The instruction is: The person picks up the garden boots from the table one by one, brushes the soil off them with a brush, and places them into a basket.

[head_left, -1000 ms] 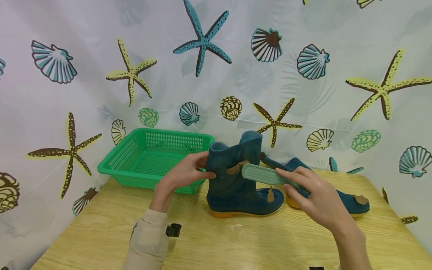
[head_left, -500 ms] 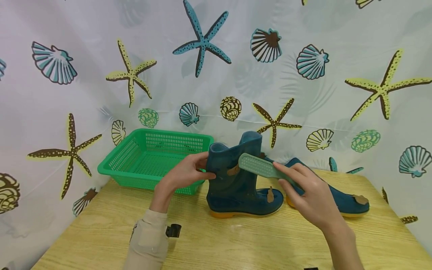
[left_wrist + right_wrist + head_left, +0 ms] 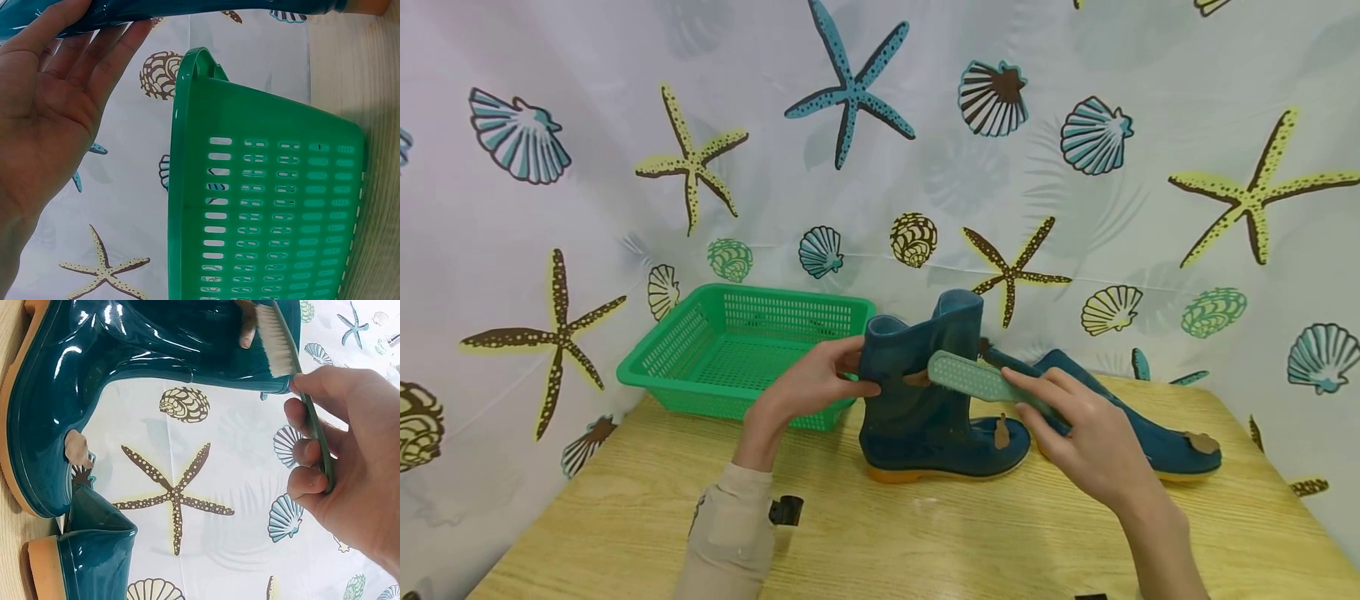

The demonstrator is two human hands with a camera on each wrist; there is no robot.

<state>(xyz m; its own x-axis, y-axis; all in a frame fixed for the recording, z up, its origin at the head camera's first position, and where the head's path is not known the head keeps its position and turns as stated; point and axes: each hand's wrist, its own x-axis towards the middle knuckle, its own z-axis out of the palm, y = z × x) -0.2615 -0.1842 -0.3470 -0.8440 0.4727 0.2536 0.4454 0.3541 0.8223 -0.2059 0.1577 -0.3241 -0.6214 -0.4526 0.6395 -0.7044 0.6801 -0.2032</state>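
Note:
A dark blue rubber boot (image 3: 917,425) with a tan sole stands upright on the table. Brown muddy-looking patches mark its shaft (image 3: 916,378) and its toe (image 3: 1002,432). My left hand (image 3: 812,383) grips the back of the shaft near the top, thumb on the near side, other fingers partly hidden behind it. In my right hand (image 3: 1093,433) is a pale green scrubbing brush (image 3: 970,379), fingers curled round its handle. The right wrist view shows white bristles (image 3: 275,344) facing the shaft, right beside a brown patch (image 3: 248,328).
A green perforated plastic basket (image 3: 737,392) stands left of the boot, behind my left hand. Another blue boot (image 3: 1165,437) lies to the right, with a brown patch (image 3: 1202,442) at its toe. A curtain (image 3: 880,192) printed with starfish and shells hangs behind the wooden table (image 3: 925,542).
My right hand has shifted slightly left with the brush, whose head went up and left over the shaft's brown patch, then back down a little. My left hand and the boot have stayed put.

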